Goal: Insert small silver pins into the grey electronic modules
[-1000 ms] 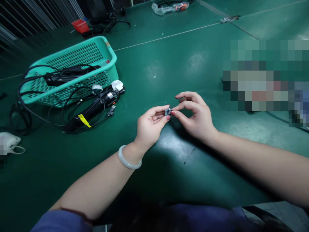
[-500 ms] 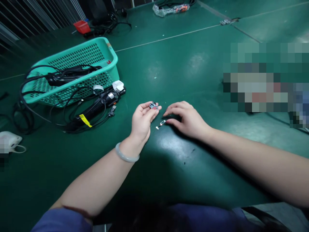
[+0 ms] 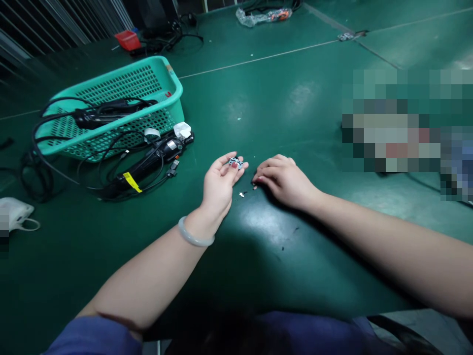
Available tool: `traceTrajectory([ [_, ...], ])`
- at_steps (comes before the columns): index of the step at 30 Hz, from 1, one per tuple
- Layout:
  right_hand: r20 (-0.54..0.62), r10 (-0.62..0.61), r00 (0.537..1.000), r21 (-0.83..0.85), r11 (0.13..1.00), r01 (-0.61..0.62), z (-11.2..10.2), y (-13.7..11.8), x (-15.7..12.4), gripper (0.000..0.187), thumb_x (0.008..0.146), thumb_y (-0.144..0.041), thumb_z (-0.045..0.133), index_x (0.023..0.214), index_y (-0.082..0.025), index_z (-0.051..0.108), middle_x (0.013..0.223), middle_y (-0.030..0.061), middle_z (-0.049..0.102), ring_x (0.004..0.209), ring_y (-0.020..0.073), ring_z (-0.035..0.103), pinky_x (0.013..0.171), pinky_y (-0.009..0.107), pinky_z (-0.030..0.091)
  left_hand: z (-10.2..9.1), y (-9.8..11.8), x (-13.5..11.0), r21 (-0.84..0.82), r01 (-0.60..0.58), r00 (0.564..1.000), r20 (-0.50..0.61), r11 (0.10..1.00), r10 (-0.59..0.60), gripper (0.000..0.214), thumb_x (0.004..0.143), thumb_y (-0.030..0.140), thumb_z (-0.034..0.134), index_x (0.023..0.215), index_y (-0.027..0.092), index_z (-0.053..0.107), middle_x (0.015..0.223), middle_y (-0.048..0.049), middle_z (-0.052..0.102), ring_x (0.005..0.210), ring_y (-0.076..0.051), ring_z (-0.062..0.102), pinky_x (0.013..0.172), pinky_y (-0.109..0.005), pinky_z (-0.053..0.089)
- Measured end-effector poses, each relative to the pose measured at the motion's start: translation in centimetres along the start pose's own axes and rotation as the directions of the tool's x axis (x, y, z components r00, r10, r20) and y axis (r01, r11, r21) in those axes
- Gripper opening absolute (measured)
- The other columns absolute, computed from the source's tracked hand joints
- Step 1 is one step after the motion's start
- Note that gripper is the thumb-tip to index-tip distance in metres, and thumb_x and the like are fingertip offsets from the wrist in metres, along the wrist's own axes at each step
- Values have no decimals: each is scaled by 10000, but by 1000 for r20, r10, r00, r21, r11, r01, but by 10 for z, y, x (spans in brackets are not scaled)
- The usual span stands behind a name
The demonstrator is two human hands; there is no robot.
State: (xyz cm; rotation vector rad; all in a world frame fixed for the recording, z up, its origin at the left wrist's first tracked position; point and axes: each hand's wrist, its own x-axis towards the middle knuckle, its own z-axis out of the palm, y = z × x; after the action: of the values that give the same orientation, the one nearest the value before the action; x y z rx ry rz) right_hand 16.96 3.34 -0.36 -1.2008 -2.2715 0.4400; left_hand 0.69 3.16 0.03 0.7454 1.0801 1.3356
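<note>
My left hand (image 3: 219, 181) pinches a small flat dark-and-silver part (image 3: 236, 162) between thumb and fingers, raised over the green table. It looks like a little circuit board, but the detail is too fine to tell. Just to the right, my right hand (image 3: 286, 180) rests low at the tabletop with thumb and fingertips closed together on a tiny part. Only a pinkish end of this tiny part (image 3: 254, 187) shows below the fingertips; the fingers hide the rest. A small white piece (image 3: 241, 194) lies on the table between the two hands.
A mint-green perforated basket (image 3: 173, 103) with black cabled tools stands at the left. Before it lies a black corded tool (image 3: 155, 157) with a yellow tag. A white object (image 3: 15, 213) sits far left, a red bin (image 3: 128, 40) and plastic-wrapped item (image 3: 262, 16) farther back.
My right thumb and fingers have closed over the small white-edged rectangular part, which lay in plain sight before. My left hand keeps its hold, with the piece tilted slightly differently.
</note>
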Motion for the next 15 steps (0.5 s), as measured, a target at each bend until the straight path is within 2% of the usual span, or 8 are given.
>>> traceTrajectory([
  [5, 22, -48, 999, -65, 997, 49, -2, 0, -2, 42, 801, -241, 654, 782, -239, 691, 960, 43, 662, 943, 231, 519, 808, 402, 339, -1, -1, 0, 6, -21, 1000, 9, 1000, 21, 189, 772, 175, 647, 939, 169, 560, 956, -39, 683, 844, -109, 682, 906, -305, 492],
  [8, 36, -66, 997, -132, 989, 70, 2, 0, -1, 77, 806, -221, 643, 737, -222, 678, 990, 50, 647, 948, 235, 507, 784, 395, 339, -2, -2, 0, 9, -22, 999, 29, 1000, 22, 216, 753, 180, 670, 942, 172, 566, 923, -27, 683, 828, -101, 676, 879, -285, 499],
  [12, 56, -107, 993, -212, 970, 117, 6, -1, 2, 132, 854, -227, 580, 767, -195, 674, 1059, 79, 636, 989, 252, 496, 794, 411, 344, -3, -2, 1, 23, 10, 996, 87, 1000, -12, 249, 741, 171, 682, 978, 164, 606, 900, -27, 687, 799, -91, 669, 832, -254, 509],
  [15, 62, -129, 990, -186, 973, 138, 6, -2, 2, 152, 867, -245, 563, 772, -194, 670, 1116, 92, 619, 1031, 262, 486, 816, 423, 353, -4, -2, 3, 7, 30, 995, 98, 1000, -30, 213, 748, 161, 673, 955, 154, 625, 889, -32, 691, 781, -88, 669, 812, -248, 512],
])
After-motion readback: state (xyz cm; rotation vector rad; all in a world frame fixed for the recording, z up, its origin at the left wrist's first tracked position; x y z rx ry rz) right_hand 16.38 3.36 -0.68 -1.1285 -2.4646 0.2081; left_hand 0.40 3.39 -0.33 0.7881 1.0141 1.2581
